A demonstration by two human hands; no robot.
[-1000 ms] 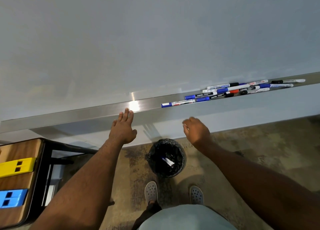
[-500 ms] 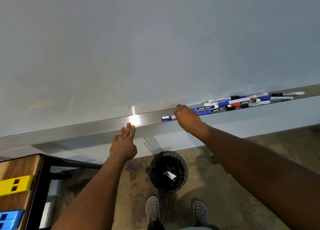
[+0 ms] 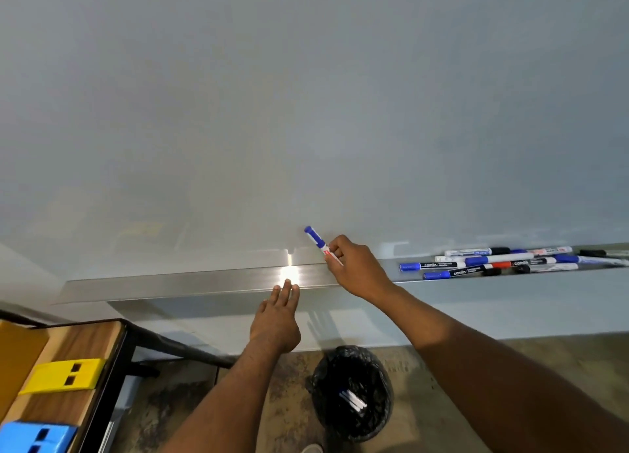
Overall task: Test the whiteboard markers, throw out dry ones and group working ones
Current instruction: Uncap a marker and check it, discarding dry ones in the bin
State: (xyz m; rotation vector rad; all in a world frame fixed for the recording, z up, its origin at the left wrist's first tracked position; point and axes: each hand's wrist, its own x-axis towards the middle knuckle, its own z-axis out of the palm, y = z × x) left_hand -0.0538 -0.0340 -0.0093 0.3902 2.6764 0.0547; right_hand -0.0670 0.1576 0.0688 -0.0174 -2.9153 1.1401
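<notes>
1. The right hand (image 3: 354,265) is pinching a blue-capped marker (image 3: 319,245) by its white barrel, cap end pointing up and away from the palm toward the whiteboard (image 3: 306,95); the grip is narrow and closed round the marker, which is being carried just above the tray, seemingly ready for uncapping and a test stroke.

2. Just below and to the left of the grip, the left hand (image 3: 277,319) is reaching with fingers straight, holding nothing, fingertips touching the front lip of the metal tray (image 3: 190,284), likely steadying the person or waiting to pull the cap.

3. To the right of the grip, the remaining markers (image 3: 503,262) are lying in a loose heap along the tray, blue, black and red caps mixed, apparently still waiting to be tested.

4. Well below the grip, a black-lined bin (image 3: 352,391) is standing on the floor with a few white marker barrels inside, placed within easy drop of the tray for the dry ones.

5. Far down to the left, a wooden surface (image 3: 78,408) is carrying a yellow block (image 3: 63,376) and a blue block (image 3: 37,435).
</notes>
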